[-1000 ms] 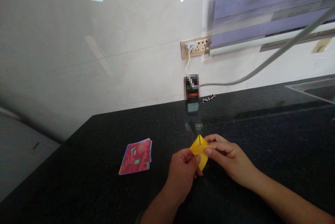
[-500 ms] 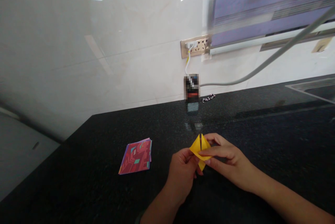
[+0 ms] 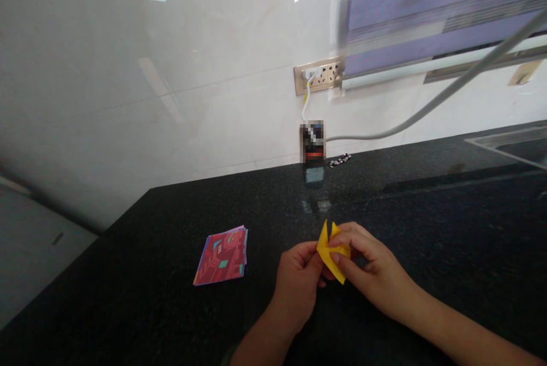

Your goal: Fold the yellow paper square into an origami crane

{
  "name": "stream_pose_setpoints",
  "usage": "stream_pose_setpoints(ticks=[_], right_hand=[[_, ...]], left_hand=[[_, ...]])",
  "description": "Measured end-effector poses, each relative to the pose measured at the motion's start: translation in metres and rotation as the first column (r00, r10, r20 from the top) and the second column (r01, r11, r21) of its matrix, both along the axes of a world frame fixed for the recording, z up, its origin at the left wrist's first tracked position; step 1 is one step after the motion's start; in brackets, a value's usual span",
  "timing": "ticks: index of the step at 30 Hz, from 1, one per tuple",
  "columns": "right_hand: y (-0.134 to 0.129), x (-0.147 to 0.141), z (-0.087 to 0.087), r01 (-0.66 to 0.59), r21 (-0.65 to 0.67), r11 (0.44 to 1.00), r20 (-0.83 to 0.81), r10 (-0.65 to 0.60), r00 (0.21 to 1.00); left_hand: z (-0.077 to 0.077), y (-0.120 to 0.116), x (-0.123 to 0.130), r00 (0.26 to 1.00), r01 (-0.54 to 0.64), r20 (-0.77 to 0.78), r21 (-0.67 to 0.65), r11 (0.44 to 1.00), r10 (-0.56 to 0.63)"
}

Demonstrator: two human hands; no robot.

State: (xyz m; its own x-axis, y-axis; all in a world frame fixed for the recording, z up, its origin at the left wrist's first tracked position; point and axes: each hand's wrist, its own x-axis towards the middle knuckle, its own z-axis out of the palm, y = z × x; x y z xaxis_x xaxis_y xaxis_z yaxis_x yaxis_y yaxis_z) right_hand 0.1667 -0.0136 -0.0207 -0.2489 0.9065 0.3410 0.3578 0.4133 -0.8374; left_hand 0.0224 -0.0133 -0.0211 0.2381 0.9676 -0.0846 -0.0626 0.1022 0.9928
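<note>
1. Yellow folded paper, clamped between left hand at its left edge and right hand at its right!
2. Might crease crooked from an uneven tug; might spring open from a loosened pinch!
3. Counting: one folded paper, two hands, one patterned stack left of the grip.

Location, as observed from my position: probably a kitchen. Indicators: a polished dark counter fitted against a glossy tiled wall, and a multi-outlet socket mounted above the counter.
</note>
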Motion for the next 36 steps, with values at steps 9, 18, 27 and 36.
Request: stream_pose_setpoints(ticks=[9,18,27,36], right_hand=[[0.0031,-0.0023,-0.0067,0.109,-0.277,0.955,-0.202,-0.169,0.965],[0.0039,-0.004,-0.0098,-0.061,-0.375,0.925,-0.36,-0.085,0.929],[0.003,-0.0049,-0.0033,-0.087,-0.387,0.918,-0.337,-0.053,0.94],[0.0045,-0.0049,-0.0023,-0.097,-0.521,0.848,-0.292,-0.07,0.954]], left_hand=[[-0.0025,-0.0012,-0.0003,0.998,-0.052,-0.042,0.043,0.998,0.054],[-0.0063,-0.0007,0.0021,0.998,-0.047,-0.036,0.078,0.996,0.05],[-0.0042,-0.0035,0.0022,0.999,-0.027,-0.041,0.1,0.995,0.031],[-0.0068,-0.0035,0.0018,0.994,-0.004,-0.105,0.113,0.994,0.016]])
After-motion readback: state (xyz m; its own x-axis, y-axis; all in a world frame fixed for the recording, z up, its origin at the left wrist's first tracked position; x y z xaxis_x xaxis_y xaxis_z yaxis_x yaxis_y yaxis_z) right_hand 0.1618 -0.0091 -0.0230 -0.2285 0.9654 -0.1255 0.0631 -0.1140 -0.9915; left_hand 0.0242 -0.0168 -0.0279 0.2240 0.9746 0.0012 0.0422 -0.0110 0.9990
